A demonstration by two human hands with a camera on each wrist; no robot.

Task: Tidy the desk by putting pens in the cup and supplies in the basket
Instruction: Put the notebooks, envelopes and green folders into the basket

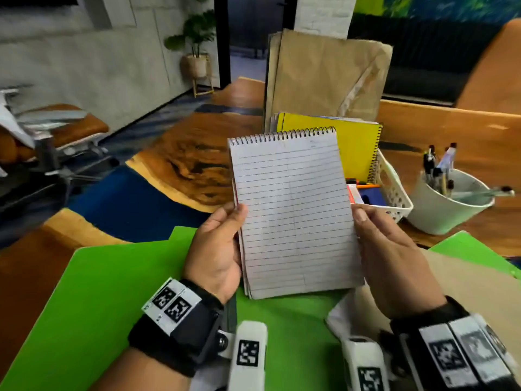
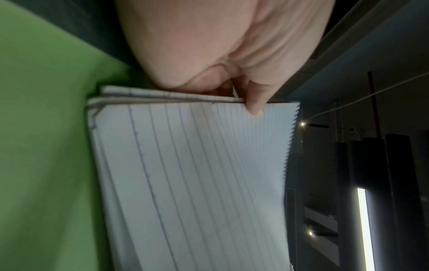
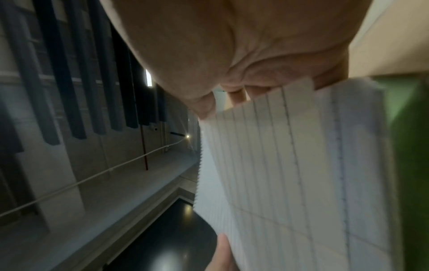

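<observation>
A spiral-bound lined notepad (image 1: 294, 213) is held upright above the desk, its wire at the top. My left hand (image 1: 218, 246) grips its left edge with the thumb on the front page, and the notepad (image 2: 192, 179) fills the left wrist view. My right hand (image 1: 386, 249) pinches the right edge of the notepad (image 3: 290, 183). Behind it stands a white perforated basket (image 1: 394, 193) with a yellow spiral notebook (image 1: 352, 145) and small supplies. A white cup (image 1: 448, 204) at the right holds several pens (image 1: 435, 170).
Green folders (image 1: 112, 292) lie under my hands on the wooden desk (image 1: 183, 165). A tan sheet (image 1: 473, 280) lies at the right. Brown paper bags (image 1: 324, 77) lean behind the basket. An office chair (image 1: 50, 142) stands at the left.
</observation>
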